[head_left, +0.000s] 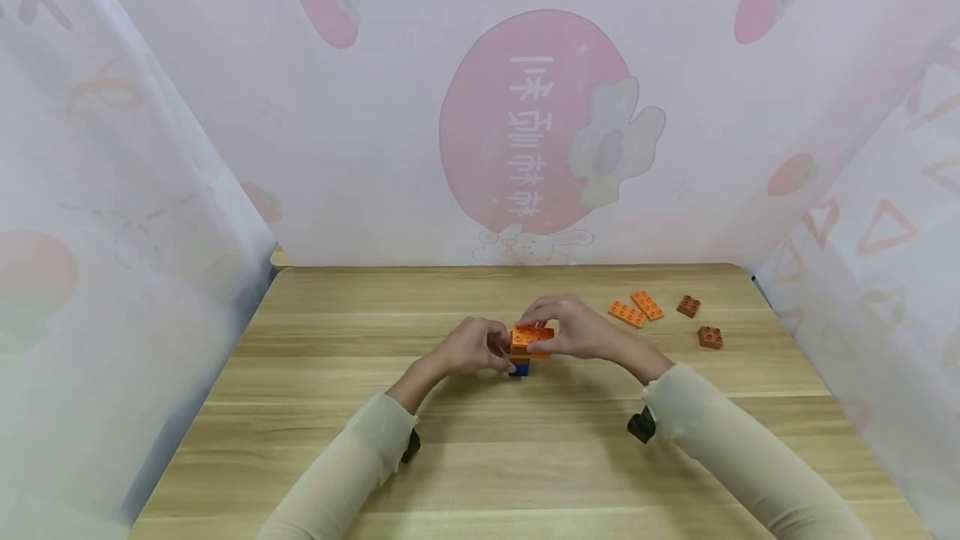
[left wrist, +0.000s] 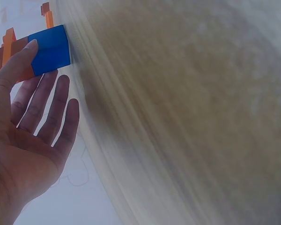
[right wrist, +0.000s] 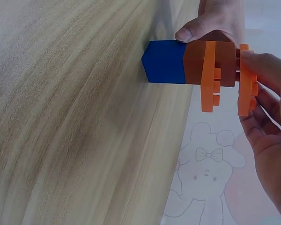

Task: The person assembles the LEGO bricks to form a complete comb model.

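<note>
Near the middle of the table stands a small stack of toy bricks. A blue brick forms its base, with a brown brick, an orange plate and another brown brick above. My left hand holds the stack low down, its thumb against the blue brick in the left wrist view. My right hand pinches a second orange plate at the top of the stack. Studs show in a narrow gap beneath this plate. Both orange plates stick out to one side.
Two loose orange plates, one beside the other, lie on the wooden table right of the hands. Farther right are two brown bricks, one behind the other. A printed white sheet hangs behind the table.
</note>
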Available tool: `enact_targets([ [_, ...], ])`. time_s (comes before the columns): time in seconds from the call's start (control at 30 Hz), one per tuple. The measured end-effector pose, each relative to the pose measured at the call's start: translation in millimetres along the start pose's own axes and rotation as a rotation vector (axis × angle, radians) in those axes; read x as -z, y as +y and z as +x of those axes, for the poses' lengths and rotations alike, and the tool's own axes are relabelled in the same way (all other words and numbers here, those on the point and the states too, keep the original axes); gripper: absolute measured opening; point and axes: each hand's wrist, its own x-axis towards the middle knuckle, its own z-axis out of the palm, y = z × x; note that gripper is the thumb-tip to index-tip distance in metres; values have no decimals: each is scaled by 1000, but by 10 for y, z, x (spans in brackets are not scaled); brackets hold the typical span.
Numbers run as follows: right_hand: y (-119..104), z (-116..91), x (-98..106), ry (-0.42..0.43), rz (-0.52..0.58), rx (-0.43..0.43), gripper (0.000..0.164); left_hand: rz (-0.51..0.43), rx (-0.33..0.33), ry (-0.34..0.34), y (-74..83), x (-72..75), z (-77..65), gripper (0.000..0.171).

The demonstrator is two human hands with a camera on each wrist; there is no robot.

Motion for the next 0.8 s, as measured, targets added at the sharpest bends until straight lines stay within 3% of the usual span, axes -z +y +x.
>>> enact_targets([
  [0.8, -43, 38, -14, -18, -6, -35, 30, 10, -7, 2, -26, -3, 12, 21],
])
